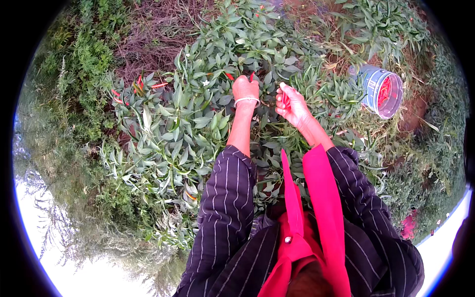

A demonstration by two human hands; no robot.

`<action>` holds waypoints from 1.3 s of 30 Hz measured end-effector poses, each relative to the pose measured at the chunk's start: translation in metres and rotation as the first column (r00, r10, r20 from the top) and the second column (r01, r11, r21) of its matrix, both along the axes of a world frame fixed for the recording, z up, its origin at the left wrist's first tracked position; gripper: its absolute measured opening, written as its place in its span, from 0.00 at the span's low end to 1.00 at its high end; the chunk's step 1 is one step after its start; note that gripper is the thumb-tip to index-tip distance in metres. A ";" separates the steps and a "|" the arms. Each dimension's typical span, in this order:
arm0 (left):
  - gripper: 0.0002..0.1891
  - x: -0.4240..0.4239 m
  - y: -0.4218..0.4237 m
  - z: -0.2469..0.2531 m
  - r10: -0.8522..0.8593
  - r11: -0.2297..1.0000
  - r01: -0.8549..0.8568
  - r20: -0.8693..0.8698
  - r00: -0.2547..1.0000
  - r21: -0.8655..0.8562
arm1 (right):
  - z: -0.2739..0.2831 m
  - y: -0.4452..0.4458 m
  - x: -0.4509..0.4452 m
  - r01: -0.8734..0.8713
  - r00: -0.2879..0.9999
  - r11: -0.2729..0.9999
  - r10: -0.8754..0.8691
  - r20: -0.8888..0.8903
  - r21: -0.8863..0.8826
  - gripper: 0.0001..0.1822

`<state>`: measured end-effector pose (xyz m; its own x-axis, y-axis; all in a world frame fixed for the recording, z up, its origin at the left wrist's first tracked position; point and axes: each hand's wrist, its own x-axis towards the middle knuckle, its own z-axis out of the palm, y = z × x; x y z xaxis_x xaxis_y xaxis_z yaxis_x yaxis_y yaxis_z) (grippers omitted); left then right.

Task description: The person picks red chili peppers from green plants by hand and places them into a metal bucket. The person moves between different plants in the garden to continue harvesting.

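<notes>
Among the leaves of a chili pepper plant (200,122) my left hand (245,89), with a pale bangle at its wrist, is closed at a red chili (252,76) whose tip shows just beyond the fingers; whether the fingers grip it is unclear. My right hand (291,102) is to the right, palm turned inward, its fingers curled around red chilies (285,99). Another red chili (229,76) hangs just left of my left hand. More red chilies (159,85) show on the plant at the left, with green ones and small white flowers among the leaves.
A blue metal bucket (372,87) lies tilted at the right, with red chilies (385,91) inside. Dry brown stalks (152,37) cover ground at the upper left. Tall green weeds (81,67) grow along the left. Loose ends of a red scarf (324,182) hang between my forearms.
</notes>
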<state>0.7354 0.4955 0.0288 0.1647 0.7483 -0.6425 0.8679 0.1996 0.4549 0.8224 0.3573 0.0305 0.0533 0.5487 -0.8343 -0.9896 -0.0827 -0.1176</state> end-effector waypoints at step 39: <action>0.13 -0.014 -0.019 -0.035 0.196 0.967 -0.249 0.440 0.876 0.064 | -0.011 -0.008 -0.008 0.080 0.940 0.983 -0.019 0.340 -0.164 0.11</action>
<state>0.7213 0.4766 -0.0058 0.2235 0.8618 -0.4554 0.5233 0.2880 0.8020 0.8142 0.3491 0.0194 0.3704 0.3869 -0.8444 -0.8979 -0.0836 -0.4322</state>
